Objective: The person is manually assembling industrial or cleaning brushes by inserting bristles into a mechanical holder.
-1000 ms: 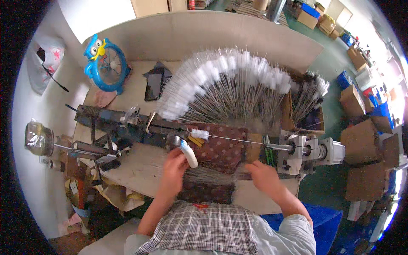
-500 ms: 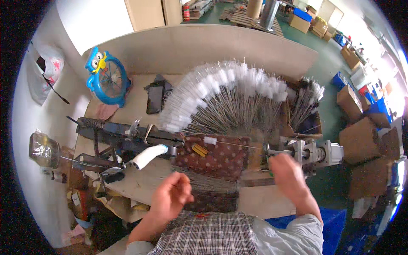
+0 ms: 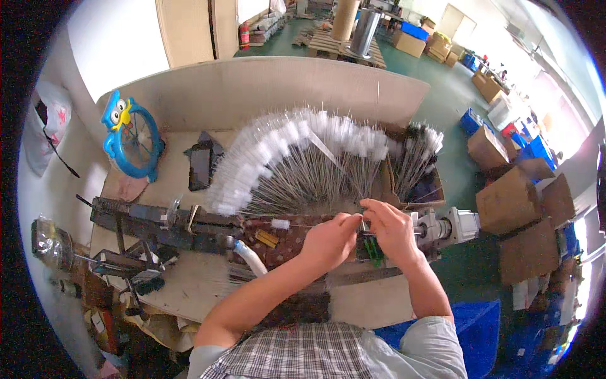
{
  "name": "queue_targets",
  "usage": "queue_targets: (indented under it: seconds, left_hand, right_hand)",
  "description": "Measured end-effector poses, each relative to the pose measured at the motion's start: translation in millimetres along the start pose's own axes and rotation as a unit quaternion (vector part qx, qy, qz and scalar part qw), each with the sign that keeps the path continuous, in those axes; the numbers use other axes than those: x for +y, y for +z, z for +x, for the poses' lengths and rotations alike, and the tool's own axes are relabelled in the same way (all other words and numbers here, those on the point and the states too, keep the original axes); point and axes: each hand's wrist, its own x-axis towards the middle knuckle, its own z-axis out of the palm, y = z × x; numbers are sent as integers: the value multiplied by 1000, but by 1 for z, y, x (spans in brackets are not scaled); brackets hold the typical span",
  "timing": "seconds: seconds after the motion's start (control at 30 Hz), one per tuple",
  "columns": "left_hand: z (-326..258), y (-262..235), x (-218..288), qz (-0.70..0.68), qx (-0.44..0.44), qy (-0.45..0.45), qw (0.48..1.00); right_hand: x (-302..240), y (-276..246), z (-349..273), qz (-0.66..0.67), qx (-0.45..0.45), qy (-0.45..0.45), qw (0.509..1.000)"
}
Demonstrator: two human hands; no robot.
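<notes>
At the right end of the long dark machine (image 3: 189, 222) on the workbench (image 3: 189, 290), both hands meet over a thin wire (image 3: 315, 225). Left hand (image 3: 329, 240): thumb and fingertips pinched together, closed on the wire just left of the metal clamp (image 3: 365, 225). Right hand (image 3: 394, 230): fingers curled at the clamp and the green part (image 3: 374, 251); whether it pinches the wire itself or only touches the clamp cannot be told, as the fingers hide the contact.

Wire runs roughly level from the clamp leftward, carrying a small white tuft (image 3: 280, 223), above a dark patterned cloth (image 3: 284, 243).

Behind the machine: a fan-shaped spread of finished brushes (image 3: 284, 145), white bristle heads on thin wire stems, lying touching one another. More stand in a cardboard box (image 3: 435, 196) to the right. A white tube (image 3: 251, 259) curves down beside the cloth. A blue owl-shaped fan (image 3: 129, 136) stands far left.

Judgement on handling: wire looks very light, thin and springy; likely to kink if bent sharply and to slip from a loose pinch. Best held with fingertips close beside the clamp, keeping the free span short and straight. The tuft looks soft and easily crushed, so avoid gripping there.
</notes>
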Motion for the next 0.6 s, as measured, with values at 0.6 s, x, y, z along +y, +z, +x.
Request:
queue_targets:
  seconds: [0.6]
  left_hand:
    - [90, 2, -29, 460, -78, 276, 840]
  right_hand:
    - [32, 12, -9, -17, 120, 5, 993]
